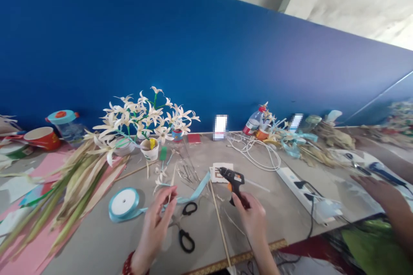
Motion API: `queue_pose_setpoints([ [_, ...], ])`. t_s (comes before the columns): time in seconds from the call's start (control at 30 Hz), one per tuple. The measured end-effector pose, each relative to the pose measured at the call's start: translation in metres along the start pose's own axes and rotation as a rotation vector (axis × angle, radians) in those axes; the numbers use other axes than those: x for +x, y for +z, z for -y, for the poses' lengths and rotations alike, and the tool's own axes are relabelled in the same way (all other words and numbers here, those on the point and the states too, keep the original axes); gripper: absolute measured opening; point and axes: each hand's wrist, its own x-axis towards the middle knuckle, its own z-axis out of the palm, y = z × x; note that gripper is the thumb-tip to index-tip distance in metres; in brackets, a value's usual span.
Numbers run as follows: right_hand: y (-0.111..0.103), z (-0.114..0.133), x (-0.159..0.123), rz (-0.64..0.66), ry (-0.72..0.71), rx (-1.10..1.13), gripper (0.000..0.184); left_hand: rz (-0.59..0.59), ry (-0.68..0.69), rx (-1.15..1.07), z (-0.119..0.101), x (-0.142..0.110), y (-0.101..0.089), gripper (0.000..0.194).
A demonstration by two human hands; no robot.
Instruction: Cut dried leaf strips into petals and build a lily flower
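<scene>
My left hand (156, 219) is closed in a pinch around a thin pale petal-like strip (174, 175), which points upward from the fingertips. My right hand (253, 215) grips the handle of a black glue gun (234, 176) with an orange trigger; its nozzle points left, over a small white card (227, 166). Black-handled scissors (186, 240) lie on the table between my hands, blades partly hidden by my left hand. A roll of light blue ribbon (124, 203) rests left of that hand, its loose end running behind the fingers.
Pale handmade flowers (142, 118) stand in cups at the back. Dried husks (69, 184) cover the left side. A white power strip (303, 195) and a coiled cable (254, 150) lie to the right. Another person's hand (371, 187) rests on the table at far right.
</scene>
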Motion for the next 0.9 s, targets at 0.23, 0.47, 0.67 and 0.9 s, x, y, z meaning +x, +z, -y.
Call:
queue_pose_setpoints([
  [0.23, 0.019, -0.019, 0.008, 0.136, 0.136, -0.227, 0.056, 0.006, 0.025, 0.061, 0.002, -0.002, -0.01, 0.032],
  [0.47, 0.025, -0.003, 0.017, 0.21, 0.186, -0.409, 0.041, 0.008, 0.051, 0.105, 0.003, -0.004, -0.016, 0.028],
  [0.67, 0.018, 0.005, 0.011, 0.264, 0.182, -0.459, 0.045, 0.028, 0.068, 0.091, 0.005, -0.003, -0.017, 0.026],
  [0.9, 0.01, 0.026, 0.001, 0.148, 0.006, -0.048, 0.045, 0.061, 0.054, 0.011, 0.005, -0.004, -0.021, 0.022],
])
